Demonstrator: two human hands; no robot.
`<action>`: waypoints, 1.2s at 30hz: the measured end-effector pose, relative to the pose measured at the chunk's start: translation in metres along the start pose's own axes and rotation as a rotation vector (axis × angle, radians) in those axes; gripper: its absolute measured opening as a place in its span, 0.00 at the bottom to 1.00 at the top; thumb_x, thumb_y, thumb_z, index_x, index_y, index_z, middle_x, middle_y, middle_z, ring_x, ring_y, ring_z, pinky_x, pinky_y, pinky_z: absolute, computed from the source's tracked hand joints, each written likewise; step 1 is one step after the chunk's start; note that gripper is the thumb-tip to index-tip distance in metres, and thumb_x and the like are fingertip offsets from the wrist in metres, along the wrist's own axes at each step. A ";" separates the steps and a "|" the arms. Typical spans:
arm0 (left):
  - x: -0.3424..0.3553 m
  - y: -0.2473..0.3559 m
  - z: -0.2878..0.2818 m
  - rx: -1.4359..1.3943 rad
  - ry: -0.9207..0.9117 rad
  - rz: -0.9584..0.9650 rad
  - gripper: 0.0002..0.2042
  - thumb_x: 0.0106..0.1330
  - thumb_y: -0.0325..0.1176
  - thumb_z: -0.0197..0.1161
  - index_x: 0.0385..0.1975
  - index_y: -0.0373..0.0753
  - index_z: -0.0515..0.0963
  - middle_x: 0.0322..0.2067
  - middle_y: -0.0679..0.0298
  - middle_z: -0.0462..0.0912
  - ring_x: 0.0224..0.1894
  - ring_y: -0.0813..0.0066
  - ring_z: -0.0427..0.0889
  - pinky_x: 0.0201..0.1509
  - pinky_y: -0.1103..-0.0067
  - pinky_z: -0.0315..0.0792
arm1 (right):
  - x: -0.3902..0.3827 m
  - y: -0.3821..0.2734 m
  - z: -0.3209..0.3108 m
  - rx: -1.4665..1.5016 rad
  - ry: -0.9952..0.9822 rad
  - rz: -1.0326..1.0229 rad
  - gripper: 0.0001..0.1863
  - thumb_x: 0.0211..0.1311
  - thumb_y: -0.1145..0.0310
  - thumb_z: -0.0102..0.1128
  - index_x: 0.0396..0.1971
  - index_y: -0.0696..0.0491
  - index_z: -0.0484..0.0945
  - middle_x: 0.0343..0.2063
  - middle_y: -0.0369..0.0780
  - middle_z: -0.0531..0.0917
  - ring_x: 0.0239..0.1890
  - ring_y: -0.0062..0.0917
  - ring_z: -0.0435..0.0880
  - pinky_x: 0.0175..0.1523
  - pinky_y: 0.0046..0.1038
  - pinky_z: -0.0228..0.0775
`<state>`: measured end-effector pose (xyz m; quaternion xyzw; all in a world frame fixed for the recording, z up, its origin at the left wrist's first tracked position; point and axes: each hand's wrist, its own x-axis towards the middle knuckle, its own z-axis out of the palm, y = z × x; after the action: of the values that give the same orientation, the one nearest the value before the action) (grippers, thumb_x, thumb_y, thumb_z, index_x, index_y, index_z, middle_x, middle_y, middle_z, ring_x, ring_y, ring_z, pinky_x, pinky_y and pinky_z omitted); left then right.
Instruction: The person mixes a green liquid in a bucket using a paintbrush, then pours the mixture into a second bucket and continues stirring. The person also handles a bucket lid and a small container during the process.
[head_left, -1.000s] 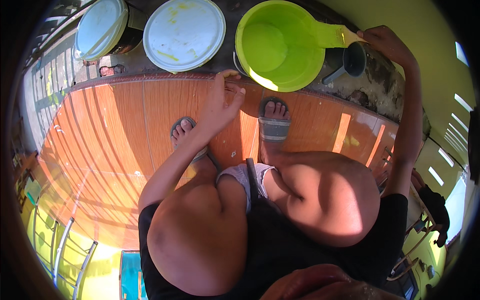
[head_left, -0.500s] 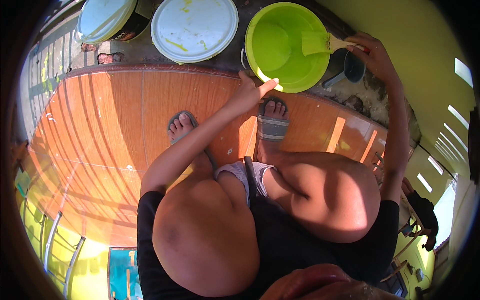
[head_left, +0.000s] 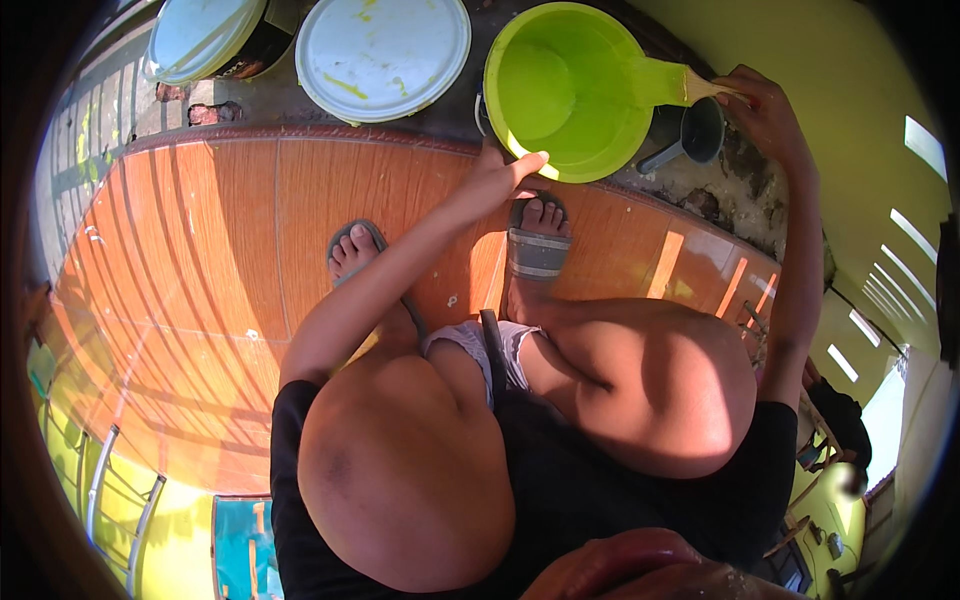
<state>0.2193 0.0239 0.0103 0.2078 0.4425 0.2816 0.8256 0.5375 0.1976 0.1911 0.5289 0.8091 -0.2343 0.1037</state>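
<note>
A lime-green bucket [head_left: 612, 128] stands before me, its inside coated with green paint. My left hand [head_left: 508, 175] is closed on its near rim, the thumb lying over the edge. My right hand [head_left: 762, 115] grips the handle of a paintbrush [head_left: 672, 83]. The brush's wide bristles are covered in green paint and lie across the bucket's right rim, the tips still over the opening. Beneath the brush and right hand, a dark dipper [head_left: 703, 132] rests on the rough ground beside the bucket.
Left of the bucket is a white lid [head_left: 383, 60] with paint smears; farther left stands a dark pail [head_left: 215, 40] with a white lid. Orange tiles [head_left: 215, 250] with a raised edge lie under my sandalled feet. A yellow-green wall [head_left: 850, 130] rises at right. Another person [head_left: 843, 420] is at the far right.
My right hand has drawn the paintbrush to the right, from inside the bucket onto its rim. The left hand keeps its hold on the near rim.
</note>
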 end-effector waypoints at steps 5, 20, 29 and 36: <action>0.002 0.002 -0.004 0.026 -0.082 0.035 0.31 0.68 0.39 0.62 0.67 0.36 0.59 0.61 0.54 0.69 0.62 0.61 0.73 0.51 0.67 0.82 | -0.009 -0.003 -0.010 0.042 0.004 0.059 0.13 0.65 0.70 0.62 0.48 0.59 0.81 0.39 0.39 0.80 0.38 0.24 0.78 0.43 0.24 0.70; 0.002 0.000 -0.003 -0.048 -0.072 0.040 0.35 0.68 0.37 0.63 0.70 0.40 0.51 0.65 0.54 0.62 0.66 0.59 0.68 0.53 0.64 0.81 | 0.017 -0.024 0.016 0.020 -0.056 -0.003 0.15 0.68 0.65 0.62 0.48 0.58 0.81 0.33 0.35 0.79 0.33 0.19 0.73 0.39 0.24 0.67; 0.002 0.001 -0.005 -0.062 -0.107 0.041 0.34 0.68 0.36 0.63 0.70 0.40 0.52 0.65 0.54 0.62 0.66 0.58 0.67 0.54 0.61 0.81 | -0.007 0.002 -0.006 0.003 -0.062 0.147 0.17 0.68 0.62 0.61 0.50 0.58 0.81 0.40 0.39 0.85 0.36 0.19 0.76 0.44 0.23 0.70; 0.002 -0.001 -0.002 -0.100 -0.066 0.040 0.34 0.68 0.35 0.63 0.70 0.41 0.51 0.66 0.54 0.62 0.67 0.58 0.67 0.55 0.61 0.81 | -0.018 -0.037 -0.005 0.154 -0.068 0.204 0.19 0.69 0.57 0.61 0.50 0.57 0.83 0.31 0.35 0.83 0.34 0.16 0.73 0.41 0.21 0.67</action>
<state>0.2192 0.0243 0.0074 0.1844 0.3963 0.3127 0.8433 0.5122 0.1731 0.2129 0.6066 0.7268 -0.3017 0.1133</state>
